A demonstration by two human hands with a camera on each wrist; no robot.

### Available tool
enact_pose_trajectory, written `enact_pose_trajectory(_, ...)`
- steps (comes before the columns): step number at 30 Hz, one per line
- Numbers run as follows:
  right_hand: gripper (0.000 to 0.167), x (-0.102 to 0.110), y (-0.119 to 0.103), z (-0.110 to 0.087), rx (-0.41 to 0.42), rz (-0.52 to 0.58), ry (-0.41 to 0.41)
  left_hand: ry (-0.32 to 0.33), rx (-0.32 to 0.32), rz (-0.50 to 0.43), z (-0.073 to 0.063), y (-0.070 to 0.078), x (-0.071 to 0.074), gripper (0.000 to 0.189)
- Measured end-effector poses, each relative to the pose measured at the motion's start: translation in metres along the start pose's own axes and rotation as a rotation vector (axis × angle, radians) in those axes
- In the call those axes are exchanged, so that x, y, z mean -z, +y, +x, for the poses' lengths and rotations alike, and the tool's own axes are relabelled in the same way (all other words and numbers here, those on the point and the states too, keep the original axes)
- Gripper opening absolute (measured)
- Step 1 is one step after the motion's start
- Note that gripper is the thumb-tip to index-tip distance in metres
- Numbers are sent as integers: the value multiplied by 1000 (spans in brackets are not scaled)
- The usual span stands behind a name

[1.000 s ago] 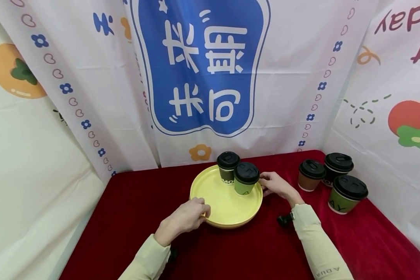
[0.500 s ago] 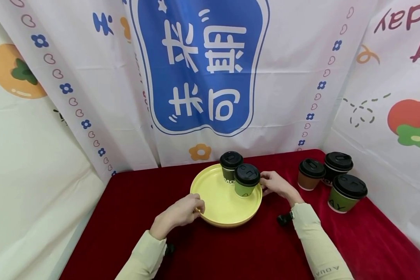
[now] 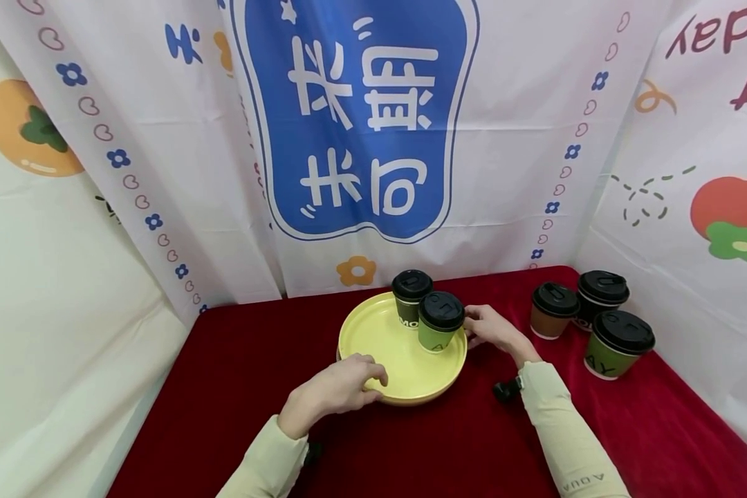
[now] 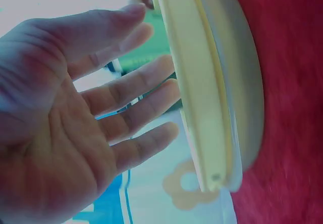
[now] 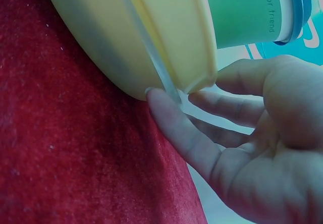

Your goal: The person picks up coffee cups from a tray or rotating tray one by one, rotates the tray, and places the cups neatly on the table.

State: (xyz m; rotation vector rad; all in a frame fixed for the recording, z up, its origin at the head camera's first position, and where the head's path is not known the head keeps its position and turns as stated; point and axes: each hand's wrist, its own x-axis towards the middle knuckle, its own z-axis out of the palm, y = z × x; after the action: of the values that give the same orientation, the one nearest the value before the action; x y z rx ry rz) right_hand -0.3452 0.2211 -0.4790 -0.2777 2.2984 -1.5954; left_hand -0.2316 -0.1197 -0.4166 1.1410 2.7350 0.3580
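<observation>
A round yellow turntable (image 3: 373,332), with a raised rim over a paler base (image 5: 96,27), rests on the red cloth. On it stand a dark lidded paper cup (image 3: 409,308) and a green lidded paper cup (image 3: 437,332), both upright, towards the back right. My left hand (image 3: 342,384) is at the front-left rim; in the left wrist view its fingers (image 4: 136,90) are spread, tips close to the rim, contact unclear. At the right side my right hand (image 3: 494,328) holds the edge, one finger (image 5: 161,105) against the base and others at the upper rim.
To the right stand three more lidded cups: a brown cup (image 3: 554,311), a black cup (image 3: 600,297) and a larger green cup (image 3: 616,346). White printed cloth (image 3: 498,173) hangs behind and along both sides of the red-covered table (image 3: 243,366).
The turntable has turned slightly clockwise, carrying both cups a little rightwards. My left hand went left along the rim, then came back right with loosened fingers. My right hand stayed in place.
</observation>
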Motion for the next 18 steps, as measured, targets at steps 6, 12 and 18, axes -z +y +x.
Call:
enact_pose_trajectory(6, 26, -1, -1, -2, 9, -2, 7, 3, -41, 106, 8, 15, -8, 18)
enact_pose_trajectory(12, 26, -2, -3, -3, 8, -7, -2, 16, -46, 178, 10, 17, -16, 14)
enact_pose_trajectory(18, 26, -1, -2, -1, -3, -1, -1, 48, -29, 226, 11, 18, -20, 11)
